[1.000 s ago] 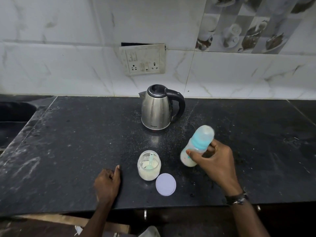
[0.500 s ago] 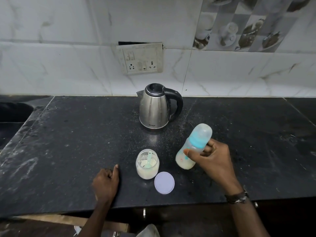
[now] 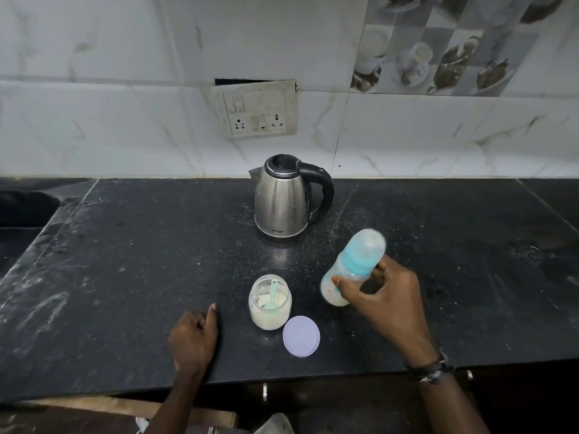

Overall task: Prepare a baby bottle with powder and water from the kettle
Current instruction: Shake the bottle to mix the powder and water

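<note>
I am gripping the capped baby bottle (image 3: pixel 351 270) with my right hand (image 3: pixel 385 305) fingers, tilted, seemingly mixing; left hand (image 3: pixel 194 336) is resting curled, holding nothing.

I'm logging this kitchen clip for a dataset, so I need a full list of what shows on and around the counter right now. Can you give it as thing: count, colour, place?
baby bottle: one, clear with a turquoise collar and cap, milky liquid inside, tilted, held above the counter at right
kettle: one, steel with a black handle and lid, back centre of the counter
powder jar: one, clear, open, pale powder and a light green scoop inside, front centre
jar lid: one, pale lilac, flat on the counter, right of the jar
counter: one, black stone, dusted white
socket plate: one, off-white, on the tiled wall
left hand: one, loosely curled, resting on the counter
right hand: one, grips the bottle; dark wristband
</note>
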`<move>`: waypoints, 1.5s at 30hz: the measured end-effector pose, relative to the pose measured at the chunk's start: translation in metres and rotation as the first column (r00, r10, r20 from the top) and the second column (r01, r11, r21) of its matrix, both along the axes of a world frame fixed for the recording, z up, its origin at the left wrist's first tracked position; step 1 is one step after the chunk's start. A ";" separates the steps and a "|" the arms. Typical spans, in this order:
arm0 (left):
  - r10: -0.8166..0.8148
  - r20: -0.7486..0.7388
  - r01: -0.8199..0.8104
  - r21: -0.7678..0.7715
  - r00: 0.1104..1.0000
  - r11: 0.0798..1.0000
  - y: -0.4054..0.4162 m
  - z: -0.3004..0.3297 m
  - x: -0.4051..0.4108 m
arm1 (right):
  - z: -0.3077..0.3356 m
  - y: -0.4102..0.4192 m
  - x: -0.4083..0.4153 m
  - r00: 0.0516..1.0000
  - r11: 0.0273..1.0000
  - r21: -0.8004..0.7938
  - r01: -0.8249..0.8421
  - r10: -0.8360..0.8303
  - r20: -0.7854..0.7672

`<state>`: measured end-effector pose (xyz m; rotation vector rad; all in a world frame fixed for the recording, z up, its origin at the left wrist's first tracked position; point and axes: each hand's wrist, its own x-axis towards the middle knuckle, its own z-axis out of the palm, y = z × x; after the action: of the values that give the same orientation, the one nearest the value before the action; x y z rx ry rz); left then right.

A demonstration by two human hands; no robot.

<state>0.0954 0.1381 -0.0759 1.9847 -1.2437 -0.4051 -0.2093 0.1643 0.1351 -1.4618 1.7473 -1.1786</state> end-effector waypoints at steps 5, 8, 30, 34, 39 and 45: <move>0.008 0.004 -0.008 0.013 1.000 1.000 0.000 0.001 -0.001 | 0.002 0.003 -0.002 0.992 0.998 0.028 -0.049 0.052 -0.114; 0.011 0.010 -0.011 0.025 1.000 1.000 0.000 0.004 -0.002 | 0.005 0.004 -0.003 0.981 0.995 0.061 -0.075 0.085 -0.173; 0.031 -0.016 -0.030 0.049 0.999 0.998 -0.001 0.000 0.001 | -0.010 0.000 -0.011 0.950 0.971 0.105 -0.214 0.183 0.252; 0.019 -0.007 -0.018 0.054 1.000 0.998 0.000 -0.003 0.001 | -0.014 -0.003 -0.012 0.943 0.969 0.116 -0.217 0.177 0.282; 0.028 -0.039 -0.027 0.032 0.999 0.999 -0.001 0.001 0.001 | -0.014 0.001 -0.010 0.889 0.982 0.094 -0.163 0.105 0.446; 0.036 -0.036 -0.035 0.032 0.999 0.999 -0.001 0.002 0.000 | -0.013 0.002 -0.012 0.849 0.980 0.071 -0.184 0.122 0.515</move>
<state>0.0951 0.1373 -0.0735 2.0142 -1.1842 -0.4431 -0.2214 0.1667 0.1222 -1.0670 1.2854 -1.2159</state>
